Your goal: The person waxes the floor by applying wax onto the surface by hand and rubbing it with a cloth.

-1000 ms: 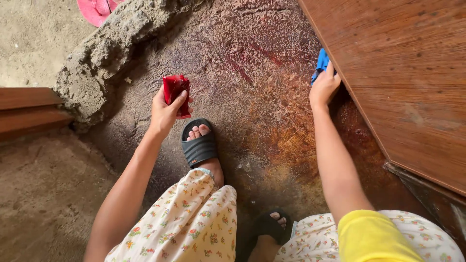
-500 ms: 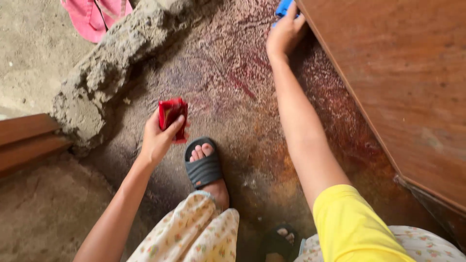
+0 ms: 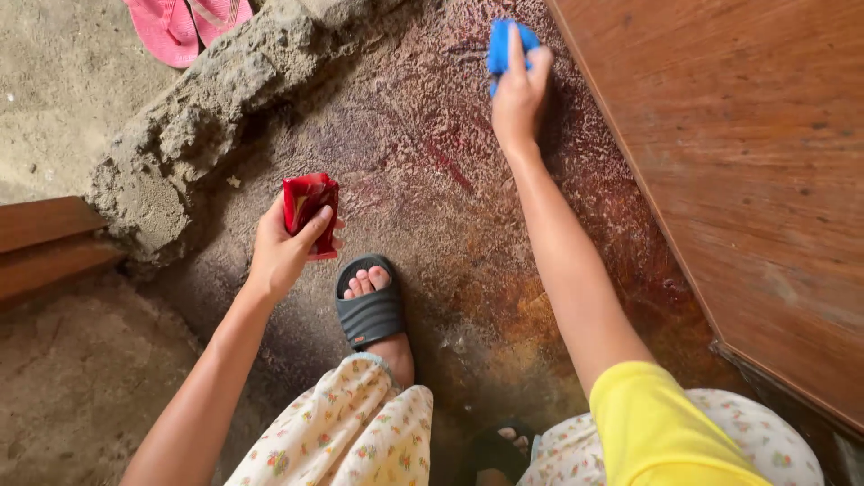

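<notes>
Blue pad sits far in the scene, on the stained floor, just left of the wooden panel edge. Your right hand is closed over it from above, fingers spread across its top, palm down. That grip reads as pressing the pad flat to the floor, arm stretched long to reach the far stretch along the panel.

Your left hand is closed around a crumpled red packet, held up off the floor, thumb across its front. It is kept upright and clear of the wet-looking patch, likely so it stays out of the way and doesn't spill; I can't tell whether it's open.

Near that hand, your foot in a dark slide sandal is planted on the floor, just right of the packet. The second sandal shows at the near edge, mostly hidden by the floral fabric.

Floor shows reddish streaks between the two hands. Left of it runs a rough concrete ridge, with pink flip-flops beyond it at far left. Wooden boards lie at the left edge.
</notes>
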